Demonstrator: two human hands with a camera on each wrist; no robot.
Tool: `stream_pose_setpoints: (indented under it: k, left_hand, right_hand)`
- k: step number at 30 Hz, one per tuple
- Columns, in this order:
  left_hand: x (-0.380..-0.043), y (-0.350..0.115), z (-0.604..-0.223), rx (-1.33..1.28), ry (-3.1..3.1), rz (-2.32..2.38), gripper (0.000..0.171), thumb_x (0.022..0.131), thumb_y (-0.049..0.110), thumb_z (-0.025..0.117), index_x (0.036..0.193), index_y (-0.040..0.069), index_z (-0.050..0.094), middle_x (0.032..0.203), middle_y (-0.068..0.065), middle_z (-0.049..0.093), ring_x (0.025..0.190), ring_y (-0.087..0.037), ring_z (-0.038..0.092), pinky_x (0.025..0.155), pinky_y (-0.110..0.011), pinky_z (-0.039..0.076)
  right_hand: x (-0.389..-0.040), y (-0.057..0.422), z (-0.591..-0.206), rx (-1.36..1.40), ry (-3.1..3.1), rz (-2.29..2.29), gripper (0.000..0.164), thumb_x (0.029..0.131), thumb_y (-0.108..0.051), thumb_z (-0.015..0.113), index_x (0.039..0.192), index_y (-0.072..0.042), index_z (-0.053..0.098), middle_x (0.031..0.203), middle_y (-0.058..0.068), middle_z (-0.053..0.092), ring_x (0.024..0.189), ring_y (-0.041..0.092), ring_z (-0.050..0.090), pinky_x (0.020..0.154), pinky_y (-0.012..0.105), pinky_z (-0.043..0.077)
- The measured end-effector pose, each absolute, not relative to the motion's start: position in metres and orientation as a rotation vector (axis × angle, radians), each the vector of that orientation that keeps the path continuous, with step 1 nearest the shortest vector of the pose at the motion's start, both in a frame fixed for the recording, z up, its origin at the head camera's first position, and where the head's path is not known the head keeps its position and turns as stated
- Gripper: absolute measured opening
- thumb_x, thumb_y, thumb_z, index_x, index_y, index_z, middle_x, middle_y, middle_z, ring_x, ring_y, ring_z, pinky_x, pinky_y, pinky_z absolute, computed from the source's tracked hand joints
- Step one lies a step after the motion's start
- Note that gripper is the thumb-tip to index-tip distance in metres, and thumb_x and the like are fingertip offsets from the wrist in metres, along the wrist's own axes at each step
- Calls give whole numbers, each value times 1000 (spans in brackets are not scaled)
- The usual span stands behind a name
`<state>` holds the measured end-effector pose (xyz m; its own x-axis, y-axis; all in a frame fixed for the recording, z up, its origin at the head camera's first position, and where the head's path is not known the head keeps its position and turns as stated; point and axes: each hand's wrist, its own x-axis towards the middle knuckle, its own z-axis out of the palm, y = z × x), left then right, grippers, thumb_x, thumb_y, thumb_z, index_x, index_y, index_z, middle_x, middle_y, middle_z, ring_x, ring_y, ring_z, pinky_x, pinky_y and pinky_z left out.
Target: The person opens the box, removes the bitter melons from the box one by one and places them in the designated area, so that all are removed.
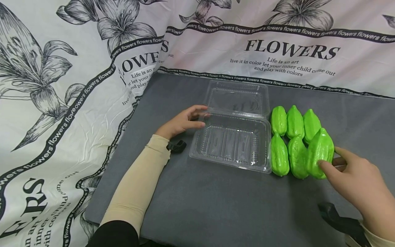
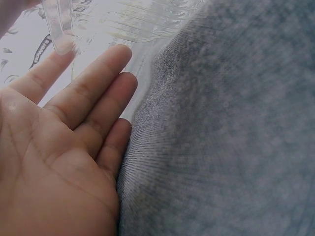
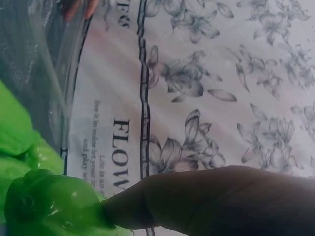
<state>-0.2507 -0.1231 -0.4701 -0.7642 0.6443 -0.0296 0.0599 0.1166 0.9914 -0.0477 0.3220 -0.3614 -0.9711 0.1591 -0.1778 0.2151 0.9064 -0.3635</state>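
My right hand [image 1: 361,178] pinches a glossy green star fruit [image 1: 321,154] at the near right end of a group, thumb on its near side and fingers behind. In the right wrist view the thumb presses against this star fruit [image 3: 54,206]. Several more green star fruits [image 1: 294,121] lie beside it in two rows. To their left stands a clear plastic clamshell box [image 1: 229,168], lid [image 1: 237,97] folded back, with nothing inside. My left hand [image 1: 183,121] rests at the box's left edge near the hinge, fingers [image 2: 93,86] fairly straight and thumb apart.
Everything lies on a grey cloth-covered table [image 1: 222,206]. A white curtain [image 1: 293,65] with flower prints and lettering hangs behind it and along the left side. Dark wrist straps [image 1: 176,146] sit on both arms.
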Motion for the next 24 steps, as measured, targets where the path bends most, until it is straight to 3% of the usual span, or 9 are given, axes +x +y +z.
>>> stream_pose_setpoints:
  k: [9, 18, 24]
  left_hand:
    - [-248, -125, -469, 649, 1949, 1681, 66, 101, 2, 67, 160, 9, 39, 156, -15, 54, 147, -26, 48, 121, -50, 36]
    - [-249, -124, -468, 672, 1937, 1685, 65, 101, 0, 65, 160, 6, 38, 156, -18, 53, 147, -27, 47, 119, -50, 38]
    - [-248, -123, -468, 680, 1941, 1688, 64, 101, 0, 66, 159, 6, 39, 155, -18, 54, 146, -27, 48, 119, -50, 39]
  right_hand:
    - [-42, 335, -374, 410, 2877, -568, 77, 106, -31, 55, 152, 23, 25, 120, 48, 55, 99, 63, 59, 66, 57, 52]
    - [-43, 351, -391, 420, 2835, -583, 78, 106, -32, 55, 152, 24, 25, 118, 49, 57, 87, 58, 63, 61, 51, 53]
    - [-45, 355, -398, 390, 2798, -606, 78, 107, -34, 53, 154, 20, 24, 122, 48, 56, 90, 58, 63, 63, 50, 53]
